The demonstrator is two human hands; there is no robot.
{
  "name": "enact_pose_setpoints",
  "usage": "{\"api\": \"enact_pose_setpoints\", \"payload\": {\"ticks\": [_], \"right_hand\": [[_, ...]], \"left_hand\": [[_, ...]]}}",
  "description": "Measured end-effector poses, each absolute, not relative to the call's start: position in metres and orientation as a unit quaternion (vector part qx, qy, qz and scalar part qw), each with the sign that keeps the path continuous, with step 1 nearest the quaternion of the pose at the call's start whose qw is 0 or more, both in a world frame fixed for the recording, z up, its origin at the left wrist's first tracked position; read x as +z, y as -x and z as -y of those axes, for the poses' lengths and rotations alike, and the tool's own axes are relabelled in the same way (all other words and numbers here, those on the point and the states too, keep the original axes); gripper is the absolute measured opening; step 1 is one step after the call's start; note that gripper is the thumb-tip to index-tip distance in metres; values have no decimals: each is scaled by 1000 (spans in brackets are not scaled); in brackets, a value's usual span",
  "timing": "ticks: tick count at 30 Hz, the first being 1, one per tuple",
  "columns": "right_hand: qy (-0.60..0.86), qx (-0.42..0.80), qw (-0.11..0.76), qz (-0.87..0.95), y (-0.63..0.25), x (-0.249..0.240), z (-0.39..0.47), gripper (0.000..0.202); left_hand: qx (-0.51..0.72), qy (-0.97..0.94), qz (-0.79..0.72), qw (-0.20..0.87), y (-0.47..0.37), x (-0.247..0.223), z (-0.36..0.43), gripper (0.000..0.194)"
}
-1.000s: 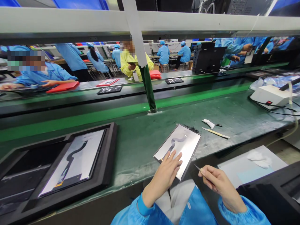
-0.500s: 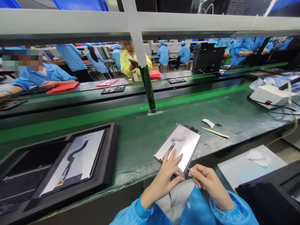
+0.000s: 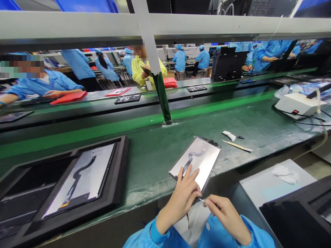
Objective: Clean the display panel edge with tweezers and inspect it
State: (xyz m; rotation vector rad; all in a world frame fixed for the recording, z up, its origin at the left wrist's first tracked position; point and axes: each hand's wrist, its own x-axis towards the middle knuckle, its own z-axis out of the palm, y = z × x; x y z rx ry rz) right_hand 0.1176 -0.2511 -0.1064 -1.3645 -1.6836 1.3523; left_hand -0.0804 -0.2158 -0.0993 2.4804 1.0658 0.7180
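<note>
A silver-backed display panel (image 3: pixel 207 160) with a ribbon cable lies tilted at the front edge of the green bench. My left hand (image 3: pixel 182 193) rests on its near end, fingers spread over the surface and thumb near the corner. Just right of it, my right hand (image 3: pixel 223 212) pinches a thin metal tool (image 3: pixel 201 200), whose tip reaches the panel's near corner by my left thumb. What the tip touches is too small to tell. Black debris (image 3: pixel 212 141) sits at the panel's far corner.
A black foam tray (image 3: pixel 122 165) at left holds another panel (image 3: pixel 85 172). Right of centre lie a yellow-handled blade (image 3: pixel 238 146) and a white-wrapped tool (image 3: pixel 230 135). A green post (image 3: pixel 163 100) stands behind. A white device (image 3: pixel 297 104) with cables sits at right. Co-workers are across the line.
My right hand has moved down and slightly left with the tool, from the panel's right edge to its near corner. My left hand has shifted slightly, staying on the panel.
</note>
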Motion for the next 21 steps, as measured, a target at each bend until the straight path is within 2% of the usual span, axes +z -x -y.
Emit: {"api": "enact_pose_setpoints", "payload": {"ticks": [3, 7, 11, 16, 21], "right_hand": [[482, 594, 297, 572, -116, -114, 248, 62], [442, 708, 305, 459, -112, -126, 249, 57], [415, 749, 308, 414, -108, -130, 252, 56], [448, 705, 299, 461, -110, -124, 256, 57], [532, 527, 293, 595, -114, -115, 262, 47]], "left_hand": [[248, -870, -395, 156, 81, -102, 219, 20], [257, -865, -418, 108, 80, -101, 233, 20], [257, -864, -428, 60, 74, -99, 246, 19], [243, -886, -389, 65, 69, -96, 237, 18], [217, -889, -352, 199, 76, -87, 213, 14]]}}
